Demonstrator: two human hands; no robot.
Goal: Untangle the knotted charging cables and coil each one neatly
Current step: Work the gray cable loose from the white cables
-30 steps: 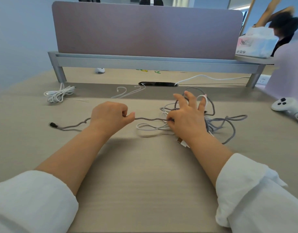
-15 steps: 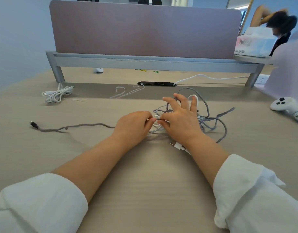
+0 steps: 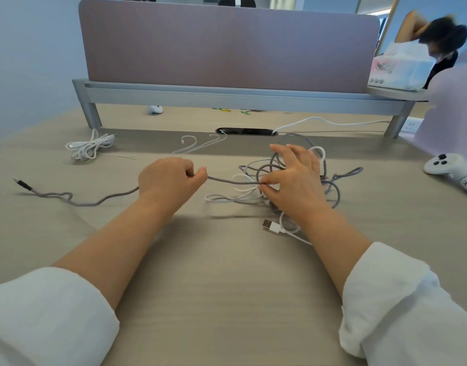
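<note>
A grey braided cable [image 3: 228, 180] runs taut between my two hands. My left hand [image 3: 169, 178] is closed around it, and its free end trails left to a dark plug [image 3: 21, 184] on the desk. My right hand [image 3: 293, 180] pinches the same grey cable at the edge of a tangle [image 3: 330, 180] of grey and white loops, with its other fingers spread over the pile. A white cable [image 3: 227, 199] loops out of the tangle toward me, and its USB plug [image 3: 269, 225] lies by my right wrist.
A coiled white cable [image 3: 88, 147] lies at the far left. A thin white cable [image 3: 200, 145] and a dark cable slot [image 3: 246, 131] sit near the divider [image 3: 227, 46]. A white game controller [image 3: 448, 167] lies at the right; another white cable [image 3: 332, 122] runs along the back.
My left hand has slid left along the grey cable, away from my right hand, drawing a taut length out of the tangle. The dark plug end has shifted slightly left.
</note>
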